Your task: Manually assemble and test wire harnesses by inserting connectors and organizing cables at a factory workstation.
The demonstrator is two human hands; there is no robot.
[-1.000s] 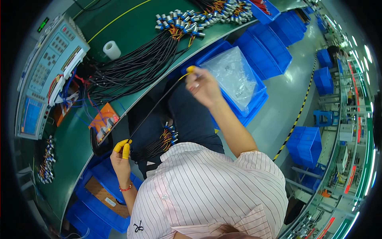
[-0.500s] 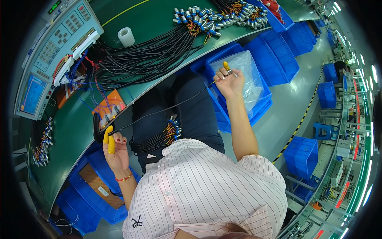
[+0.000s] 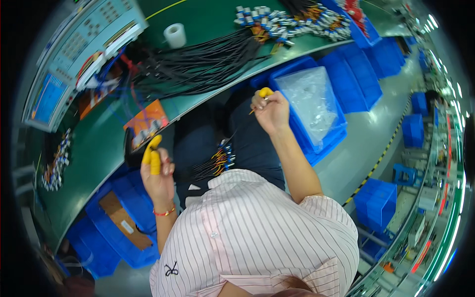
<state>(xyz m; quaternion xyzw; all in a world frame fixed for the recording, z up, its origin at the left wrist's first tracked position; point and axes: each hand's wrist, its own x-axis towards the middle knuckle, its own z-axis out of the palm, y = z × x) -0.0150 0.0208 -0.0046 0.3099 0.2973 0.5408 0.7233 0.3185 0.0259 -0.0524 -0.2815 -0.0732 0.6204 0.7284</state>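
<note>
My left hand (image 3: 159, 173), with yellow finger cots on two fingers, is raised beside the table edge. Its fingertips are pinched on the dark end of a black cable (image 3: 154, 147). Over my lap's right side, my right hand (image 3: 271, 111) has its fingers curled round the cable's small silver connector (image 3: 265, 98); a short orange wire shows below them. Most of the cable between my hands is blurred or hidden. A bundle of black cables with silver-and-blue connectors (image 3: 226, 154) lies across my lap. The orange fixture block (image 3: 148, 119) stands near my left hand.
Many cables (image 3: 208, 67) lie on the green table (image 3: 213, 17) beside a white roll (image 3: 174, 35). A bench instrument (image 3: 81, 54) stands at left. Blue bins hold a clear plastic bag (image 3: 309, 99) at right and brown board (image 3: 123, 218) at lower left.
The view has shifted, moving the table rightward in the picture. My hands are closer together, and my right fingers have curled further over the connector. The cable no longer stretches visibly between them.
</note>
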